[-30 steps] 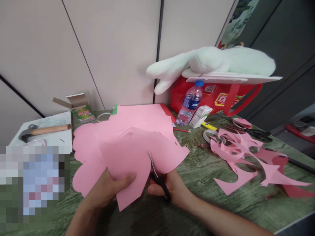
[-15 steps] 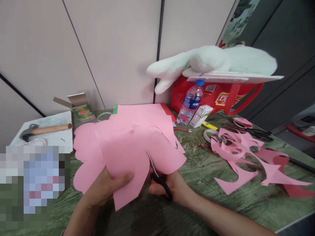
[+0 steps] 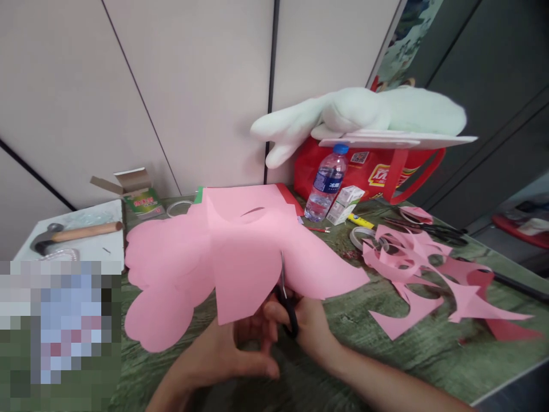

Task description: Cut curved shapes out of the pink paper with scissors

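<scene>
A pair of black-handled scissors [image 3: 286,312] sits in my right hand [image 3: 312,325], its blades inside a curved cut in a sheet of pink paper [image 3: 249,269]. The sheet is held up off the table, and its right flap bends away past the blades. Just below the paper's lower edge, my left hand [image 3: 234,355] is open, thumb stretched out and apart from the fingers; the paper hides some of its fingertips. Beneath and to the left lie pink scalloped paper shapes [image 3: 158,303], overlapping one another.
Pink offcuts [image 3: 412,303] lie in a tangled heap at right, beside a tape roll [image 3: 357,237] and a glue stick [image 3: 360,221]. Farther back stand a water bottle [image 3: 326,186], a small carton [image 3: 345,205] and a red bag [image 3: 373,171]. A hammer [image 3: 81,233] rests at left.
My left hand has let go of the paper and moved down and right, under its edge. The scissors have shifted slightly right, and the cut flap has swung farther right.
</scene>
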